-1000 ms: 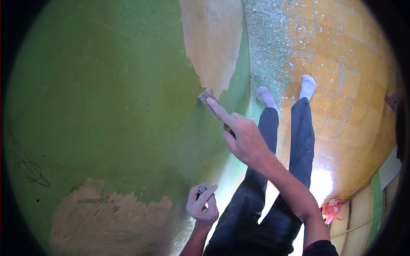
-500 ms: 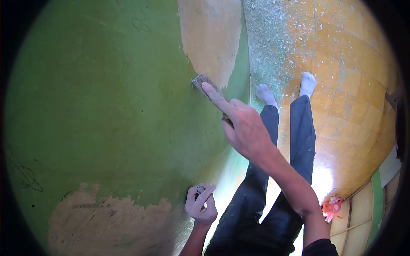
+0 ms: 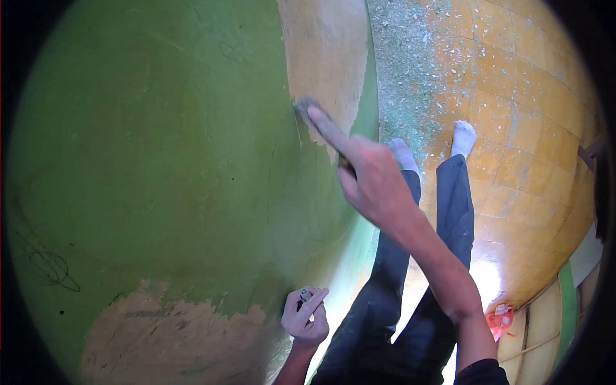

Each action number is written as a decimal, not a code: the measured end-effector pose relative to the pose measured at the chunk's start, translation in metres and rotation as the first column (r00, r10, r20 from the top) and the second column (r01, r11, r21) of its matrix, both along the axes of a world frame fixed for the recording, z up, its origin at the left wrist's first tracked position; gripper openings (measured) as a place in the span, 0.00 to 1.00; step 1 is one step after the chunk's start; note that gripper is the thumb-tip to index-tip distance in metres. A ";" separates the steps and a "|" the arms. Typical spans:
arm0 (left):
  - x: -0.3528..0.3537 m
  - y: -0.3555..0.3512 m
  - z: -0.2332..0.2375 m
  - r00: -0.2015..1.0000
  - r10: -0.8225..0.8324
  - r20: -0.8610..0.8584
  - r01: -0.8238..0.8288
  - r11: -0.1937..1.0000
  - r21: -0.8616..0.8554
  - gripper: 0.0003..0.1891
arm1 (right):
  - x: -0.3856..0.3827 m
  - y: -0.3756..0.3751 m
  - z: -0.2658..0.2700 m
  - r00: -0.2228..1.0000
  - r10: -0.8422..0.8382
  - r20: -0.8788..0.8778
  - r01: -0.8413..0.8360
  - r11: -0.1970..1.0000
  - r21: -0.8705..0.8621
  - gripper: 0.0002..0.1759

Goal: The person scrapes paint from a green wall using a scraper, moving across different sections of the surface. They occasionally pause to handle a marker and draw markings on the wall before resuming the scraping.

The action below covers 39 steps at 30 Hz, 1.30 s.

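My right hand (image 3: 378, 176) is wrapped round a scraper (image 3: 305, 106), with the index finger stretched along it towards the blade. The blade is smeared by motion and meets the green painted wall (image 3: 173, 160) at the left edge of a bare tan strip (image 3: 327, 58). A thin pale line runs down the paint just below the blade. Lower down, close to the wall, my left hand (image 3: 304, 324) is closed round a small dark object with a pale round end (image 3: 304, 296). Most of that object is hidden by the fingers.
Green and white paint flakes (image 3: 404, 70) lie thickly along the wall's foot and thin out over the tiled yellow-brown floor (image 3: 520, 141). My socked feet (image 3: 463, 138) stand near them. Another bare patch (image 3: 179, 343) shows at lower left. A red bag-like thing (image 3: 499, 321) lies at lower right.
My right hand has moved the scraper slightly up along the strip's edge. More bare surface shows at the strip's lower end. The view has shifted a little; my left hand keeps its hold.
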<state>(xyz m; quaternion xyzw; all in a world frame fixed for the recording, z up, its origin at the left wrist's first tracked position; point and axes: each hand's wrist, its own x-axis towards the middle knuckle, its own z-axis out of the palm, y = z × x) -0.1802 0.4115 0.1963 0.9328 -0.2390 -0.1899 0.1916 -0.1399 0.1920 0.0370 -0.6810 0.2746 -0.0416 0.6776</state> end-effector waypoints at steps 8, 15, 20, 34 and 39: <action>0.001 -0.008 0.002 0.999 0.043 -0.020 -0.043 0.999 0.019 0.18 | 0.012 -0.007 -0.003 0.995 -0.083 0.061 0.084 0.996 -0.021 0.47; -0.001 -0.013 -0.001 0.995 0.101 -0.006 -0.101 0.995 0.007 0.16 | -0.006 0.004 0.005 0.999 -0.018 0.050 0.011 0.991 0.134 0.45; 0.000 -0.019 -0.001 0.993 0.115 -0.001 -0.115 0.993 0.017 0.17 | 0.004 -0.009 0.000 0.993 -0.057 0.101 0.042 0.989 0.144 0.45; -0.003 -0.022 -0.001 0.991 0.133 -0.013 -0.133 0.990 0.038 0.16 | 0.000 -0.027 -0.005 0.995 0.104 -0.010 -0.103 0.991 0.083 0.49; -0.003 -0.023 0.002 0.988 0.152 -0.033 -0.151 0.988 0.016 0.16 | -0.021 -0.009 -0.003 0.989 0.142 0.040 -0.145 0.986 0.086 0.48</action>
